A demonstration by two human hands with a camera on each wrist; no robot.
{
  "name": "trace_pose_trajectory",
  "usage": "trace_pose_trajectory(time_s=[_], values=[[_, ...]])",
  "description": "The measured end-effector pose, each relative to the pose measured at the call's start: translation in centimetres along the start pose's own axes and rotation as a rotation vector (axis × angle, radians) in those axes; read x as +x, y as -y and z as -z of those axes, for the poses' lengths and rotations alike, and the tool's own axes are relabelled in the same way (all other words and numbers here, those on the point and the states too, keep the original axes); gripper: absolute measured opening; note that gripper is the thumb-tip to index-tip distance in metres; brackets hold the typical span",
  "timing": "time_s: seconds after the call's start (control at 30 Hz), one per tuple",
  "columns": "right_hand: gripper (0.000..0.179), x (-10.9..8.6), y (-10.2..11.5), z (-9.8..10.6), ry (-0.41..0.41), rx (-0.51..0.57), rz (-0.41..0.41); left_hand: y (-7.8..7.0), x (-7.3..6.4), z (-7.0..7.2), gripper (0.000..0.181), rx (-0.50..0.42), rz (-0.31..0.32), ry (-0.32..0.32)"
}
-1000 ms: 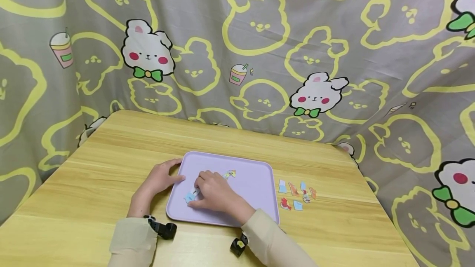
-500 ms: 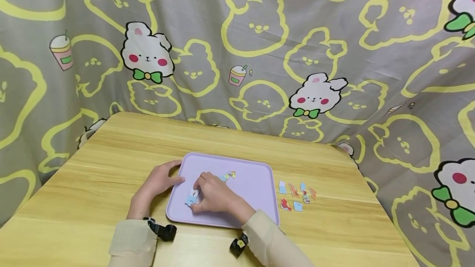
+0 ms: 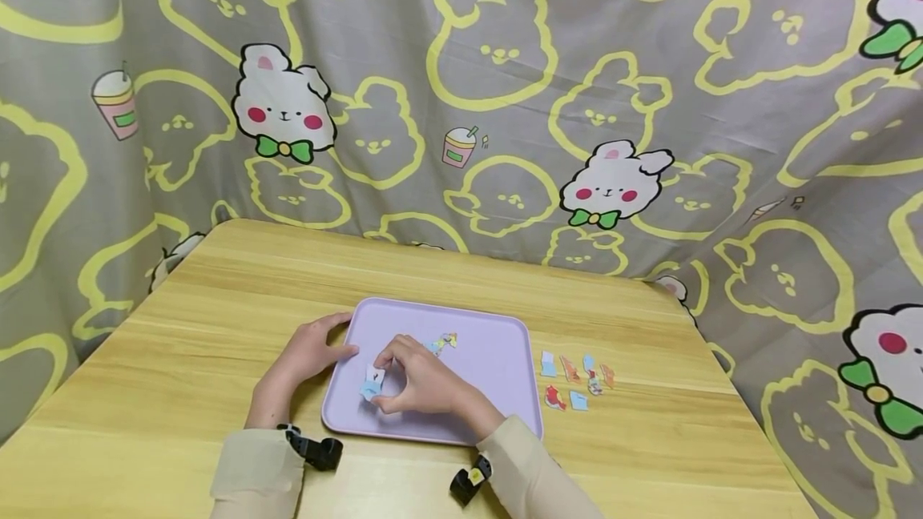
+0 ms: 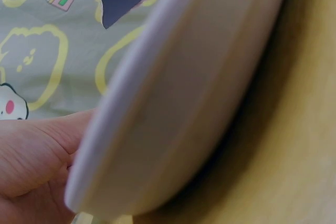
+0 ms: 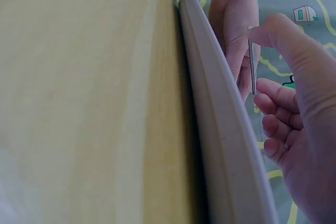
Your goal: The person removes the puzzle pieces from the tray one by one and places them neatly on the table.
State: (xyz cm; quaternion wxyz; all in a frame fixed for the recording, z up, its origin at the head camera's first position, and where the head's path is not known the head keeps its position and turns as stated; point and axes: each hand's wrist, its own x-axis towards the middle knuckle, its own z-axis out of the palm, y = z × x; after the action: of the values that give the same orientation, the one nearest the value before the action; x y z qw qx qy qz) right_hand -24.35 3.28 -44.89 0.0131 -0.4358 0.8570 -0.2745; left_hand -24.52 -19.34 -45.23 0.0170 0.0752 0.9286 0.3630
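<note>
My right hand point(image 3: 421, 379) pinches a light-blue and white puzzle piece point(image 3: 372, 385) between thumb and index finger, over the left part of the lilac tray point(image 3: 490, 375). In the right wrist view the puzzle piece point(image 5: 252, 66) appears edge-on as a thin strip; the other fingers of the right hand point(image 5: 294, 103) are curled loosely. Whether it is one piece or two joined, I cannot tell. My left hand point(image 3: 306, 351) rests at the tray's left edge, its thumb over the rim. More puzzle pieces point(image 3: 445, 343), yellow and blue, lie on the tray behind the right hand.
Several loose puzzle pieces lie on the wooden table point(image 3: 649, 439) to the right of the tray, including a red piece point(image 3: 554, 397) and a blue piece point(image 3: 579, 400). A patterned curtain point(image 3: 404, 102) hangs behind the table and on both sides.
The right hand has shifted slightly, and its thumb and index finger stand further apart. More of the blue and white piece shows between them. The left hand stays at the tray's edge.
</note>
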Motion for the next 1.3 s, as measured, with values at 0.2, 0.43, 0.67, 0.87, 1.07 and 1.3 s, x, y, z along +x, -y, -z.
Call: trace_pose_trajectory(time_s=[0.2,0.43,0.67,0.87,1.07,1.3], values=[[0.041,-0.3,-0.2,0.0,-0.032,0.006,0.023,0.0,0.1,0.0,0.061,-0.002,0.000,-0.003],[0.042,-0.9,-0.4,0.3,-0.039,0.006,0.014,-0.1,0.0,-0.2,0.061,-0.009,0.012,0.009],[0.041,-1.6,-0.9,0.7,-0.049,0.023,0.000,0.0,0.0,-0.2,0.061,-0.005,0.019,0.012],[0.039,-2.4,-1.4,0.9,-0.067,0.029,0.001,0.2,0.0,-0.1,0.061,-0.006,0.017,0.015],[0.039,-3.2,-1.9,1.3,-0.085,0.039,0.002,0.2,0.0,-0.1,0.062,-0.015,0.023,0.024],[0.038,-4.5,-2.5,2.2,-0.079,0.067,-0.042,0.1,0.0,0.0,0.063,-0.015,0.025,0.032]])
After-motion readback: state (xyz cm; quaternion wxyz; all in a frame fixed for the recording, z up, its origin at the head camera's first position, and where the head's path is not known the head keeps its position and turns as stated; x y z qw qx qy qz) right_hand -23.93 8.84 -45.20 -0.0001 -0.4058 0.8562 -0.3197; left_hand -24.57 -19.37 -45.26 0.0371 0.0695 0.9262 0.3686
